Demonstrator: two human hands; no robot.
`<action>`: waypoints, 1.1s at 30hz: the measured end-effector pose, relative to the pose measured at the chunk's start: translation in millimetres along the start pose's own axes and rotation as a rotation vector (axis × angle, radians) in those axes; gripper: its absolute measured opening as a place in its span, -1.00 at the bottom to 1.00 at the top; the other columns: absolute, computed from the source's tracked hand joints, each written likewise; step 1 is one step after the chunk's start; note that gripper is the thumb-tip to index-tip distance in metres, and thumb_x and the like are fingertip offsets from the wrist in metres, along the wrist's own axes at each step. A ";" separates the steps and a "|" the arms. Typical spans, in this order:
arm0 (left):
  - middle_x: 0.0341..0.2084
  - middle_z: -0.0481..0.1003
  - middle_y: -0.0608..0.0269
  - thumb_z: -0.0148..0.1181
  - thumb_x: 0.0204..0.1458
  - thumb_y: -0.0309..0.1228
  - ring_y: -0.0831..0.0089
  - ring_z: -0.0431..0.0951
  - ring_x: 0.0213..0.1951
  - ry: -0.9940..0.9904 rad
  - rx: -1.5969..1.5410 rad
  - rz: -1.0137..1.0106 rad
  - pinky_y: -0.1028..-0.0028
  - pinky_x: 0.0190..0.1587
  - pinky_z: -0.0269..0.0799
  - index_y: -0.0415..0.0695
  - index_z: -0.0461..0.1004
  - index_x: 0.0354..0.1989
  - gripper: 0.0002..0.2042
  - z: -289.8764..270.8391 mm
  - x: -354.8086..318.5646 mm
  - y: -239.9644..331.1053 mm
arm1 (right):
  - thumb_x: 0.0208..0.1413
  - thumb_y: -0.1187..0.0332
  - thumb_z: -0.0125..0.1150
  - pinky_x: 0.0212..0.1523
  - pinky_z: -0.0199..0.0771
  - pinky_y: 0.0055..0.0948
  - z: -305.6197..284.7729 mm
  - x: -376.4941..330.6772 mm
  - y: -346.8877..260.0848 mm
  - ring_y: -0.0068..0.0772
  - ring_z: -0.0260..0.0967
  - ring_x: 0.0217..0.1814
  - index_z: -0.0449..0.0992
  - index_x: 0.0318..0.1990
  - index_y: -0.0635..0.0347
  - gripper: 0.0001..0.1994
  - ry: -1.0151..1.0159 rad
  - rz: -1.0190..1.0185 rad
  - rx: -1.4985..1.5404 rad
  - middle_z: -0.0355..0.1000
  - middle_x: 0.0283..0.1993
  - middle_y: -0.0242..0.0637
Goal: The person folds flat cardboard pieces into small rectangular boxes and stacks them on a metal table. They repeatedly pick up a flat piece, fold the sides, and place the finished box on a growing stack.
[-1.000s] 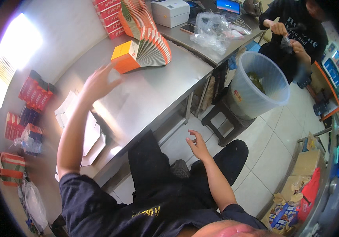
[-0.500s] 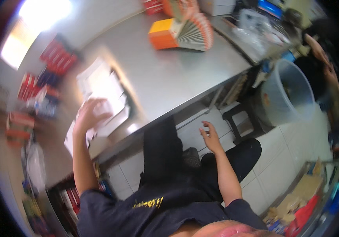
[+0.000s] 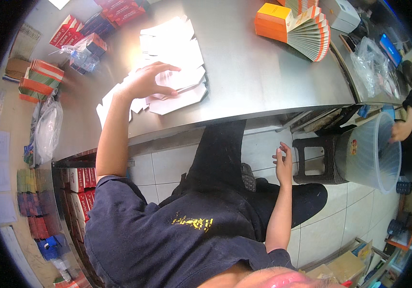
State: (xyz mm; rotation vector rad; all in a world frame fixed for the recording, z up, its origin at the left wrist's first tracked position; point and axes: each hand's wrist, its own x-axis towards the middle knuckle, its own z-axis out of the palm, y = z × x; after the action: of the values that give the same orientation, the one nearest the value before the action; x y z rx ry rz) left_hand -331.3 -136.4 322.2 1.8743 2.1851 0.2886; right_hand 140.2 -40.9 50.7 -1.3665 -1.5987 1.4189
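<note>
L hand [image 3: 141, 82] hangs over white card blanks [image 3: 179, 50] on the steel table [image 3: 235, 67], upper-left to centre of frame. Blanks lie under & to the right of its fingertips, which point frame-right; pile's long axis runs approx. top to bottom, w/ a tail toward lwr left. L hand's by far the nearer; R hand [image 3: 283, 161] is well apart, below the table edge in frame. L thumb & fingers spread in a C, gripping nothing visible; unclear if tips touch card. R fingers loosely curled, nothing in them. Count: 1 pile of blanks (overlap & glare, no. of pcs unclear); upper right, 1 yellow-orange box [image 3: 271, 24] & 1 full fan of orange-edged cartons [image 3: 307, 38]; right, 1 clear tub [image 3: 357, 151], 1 dark stool [image 3: 330, 161].
</note>
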 end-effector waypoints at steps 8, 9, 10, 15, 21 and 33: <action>-0.23 0.67 0.02 0.29 0.18 -0.21 0.27 0.66 -0.22 0.479 0.075 -0.097 0.37 -0.11 0.54 -0.26 0.65 -0.13 -0.68 -28.1 7.2 17.6 | 0.35 0.14 0.15 -0.05 0.51 -0.34 0.0 3.3 13.4 -0.31 0.48 -0.07 0.37 0.27 0.16 -0.55 0.018 -0.083 -0.021 0.35 0.19 -0.06; -0.27 0.67 0.05 0.32 0.16 -0.30 0.33 0.66 -0.26 0.705 0.053 -0.048 0.43 -0.12 0.53 -0.21 0.67 -0.13 -0.76 -29.5 5.6 36.4 | 0.34 0.16 0.17 -0.05 0.51 -0.33 -4.5 5.4 20.5 -0.32 0.48 -0.06 0.38 0.26 0.17 -0.56 0.049 -0.110 -0.034 0.35 0.19 -0.06; -0.32 0.68 0.13 0.35 0.14 -0.40 0.46 0.64 -0.30 0.902 0.338 0.130 0.50 -0.13 0.52 -0.21 0.68 -0.17 -0.83 -26.0 3.1 29.2 | 0.33 0.19 0.19 -0.04 0.51 -0.33 -3.3 6.0 20.5 -0.34 0.46 -0.06 0.39 0.25 0.17 -0.57 0.074 -0.158 -0.041 0.36 0.17 -0.08; -0.47 0.61 0.12 0.47 -0.20 -0.76 0.41 0.59 -0.40 1.263 -0.366 0.453 0.49 -0.33 0.51 -0.29 0.56 -0.47 -0.81 -11.6 -4.4 151.6 | 0.28 0.28 0.25 -0.12 0.49 -0.43 -2.9 3.7 -17.2 -0.40 0.45 -0.10 0.40 0.20 0.16 -0.61 0.267 -0.276 0.021 0.38 0.14 -0.16; -0.44 0.59 0.23 0.36 -0.02 -0.53 0.27 0.61 -0.38 0.568 -0.186 0.516 0.37 -0.32 0.50 -0.15 0.60 -0.44 -0.96 71.8 65.4 192.0 | 0.25 0.34 0.28 -0.17 0.48 -0.47 -17.6 -7.0 -19.4 -0.44 0.44 -0.11 0.40 0.20 0.14 -0.61 0.349 -0.246 0.084 0.40 0.11 -0.21; -0.22 0.55 0.11 0.31 0.11 -0.67 0.39 0.58 -0.22 1.545 -0.392 0.303 0.43 -0.19 0.57 -0.26 0.49 -0.23 -0.87 33.9 45.1 127.4 | 0.24 0.37 0.28 -0.17 0.55 -0.47 -3.5 1.4 -48.4 -0.42 0.50 -0.07 0.22 0.35 0.13 -0.44 0.134 -0.291 0.490 0.43 0.13 -0.13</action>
State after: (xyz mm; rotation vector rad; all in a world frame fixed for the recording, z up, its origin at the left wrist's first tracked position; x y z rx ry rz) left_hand -207.5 -72.7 326.6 1.8401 2.0149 2.6745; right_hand 128.5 -33.6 97.2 -0.8833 -1.1982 1.3869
